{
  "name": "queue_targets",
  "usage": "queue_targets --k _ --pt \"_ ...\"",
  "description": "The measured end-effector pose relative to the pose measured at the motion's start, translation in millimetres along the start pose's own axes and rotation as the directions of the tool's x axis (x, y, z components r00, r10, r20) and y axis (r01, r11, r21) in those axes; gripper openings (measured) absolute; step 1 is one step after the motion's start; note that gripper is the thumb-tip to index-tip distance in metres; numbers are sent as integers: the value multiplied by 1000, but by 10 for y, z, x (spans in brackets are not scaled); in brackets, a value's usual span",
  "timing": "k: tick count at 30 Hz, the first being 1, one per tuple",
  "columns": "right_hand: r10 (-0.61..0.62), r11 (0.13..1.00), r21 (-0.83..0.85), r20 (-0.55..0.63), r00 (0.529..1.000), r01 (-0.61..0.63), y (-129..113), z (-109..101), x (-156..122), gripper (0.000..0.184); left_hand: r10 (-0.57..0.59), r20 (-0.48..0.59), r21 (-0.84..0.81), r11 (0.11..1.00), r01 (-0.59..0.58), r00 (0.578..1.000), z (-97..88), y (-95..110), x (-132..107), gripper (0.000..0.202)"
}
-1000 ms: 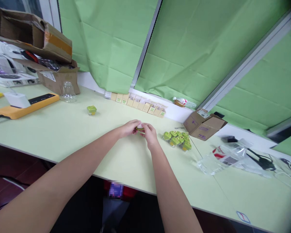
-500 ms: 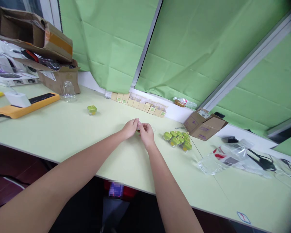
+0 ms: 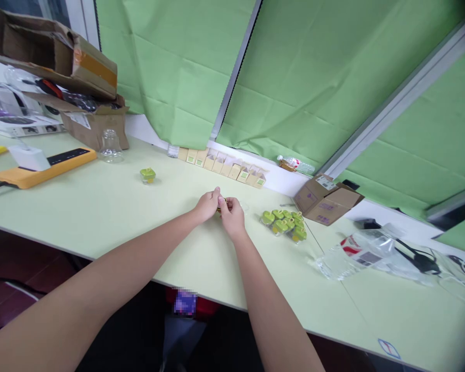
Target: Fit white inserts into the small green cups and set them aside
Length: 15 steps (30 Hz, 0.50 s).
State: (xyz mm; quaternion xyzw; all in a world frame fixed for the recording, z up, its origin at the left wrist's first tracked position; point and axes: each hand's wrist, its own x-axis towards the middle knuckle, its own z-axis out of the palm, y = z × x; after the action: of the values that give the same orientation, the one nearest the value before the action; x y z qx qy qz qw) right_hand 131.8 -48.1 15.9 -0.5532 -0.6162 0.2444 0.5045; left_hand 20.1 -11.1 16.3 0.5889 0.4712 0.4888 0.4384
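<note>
My left hand [image 3: 207, 204] and my right hand [image 3: 231, 216] meet above the middle of the pale green table [image 3: 101, 206], fingers pinched together on a small green and yellow piece [image 3: 221, 204] that is mostly hidden between them. A heap of several similar green pieces [image 3: 283, 222] lies just right of my right hand. One single green piece [image 3: 148, 175] stands alone on the table to the left.
A row of small tan boxes [image 3: 220, 165] lines the back edge. A brown carton [image 3: 325, 199] and clear plastic bags [image 3: 364, 253] sit right. At left are a yellow power strip [image 3: 42, 168], a glass dome [image 3: 109, 145] and open cardboard boxes [image 3: 62, 67].
Both hands stayed together over the same spot; the right hand shifted slightly left and the fingers closed more tightly around the small piece, hiding it more.
</note>
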Motion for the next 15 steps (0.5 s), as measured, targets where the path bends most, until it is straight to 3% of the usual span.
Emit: queue_targets --k 8,15 --pt "-91 985 -153 -47 995 83 -103 -1 -58 40 -32 -12 -95 995 31 999 15 19 -35 57" --pt "-133 969 -220 -84 988 111 -130 14 -79 39 -88 48 -144 985 94 995 18 58 -90 60"
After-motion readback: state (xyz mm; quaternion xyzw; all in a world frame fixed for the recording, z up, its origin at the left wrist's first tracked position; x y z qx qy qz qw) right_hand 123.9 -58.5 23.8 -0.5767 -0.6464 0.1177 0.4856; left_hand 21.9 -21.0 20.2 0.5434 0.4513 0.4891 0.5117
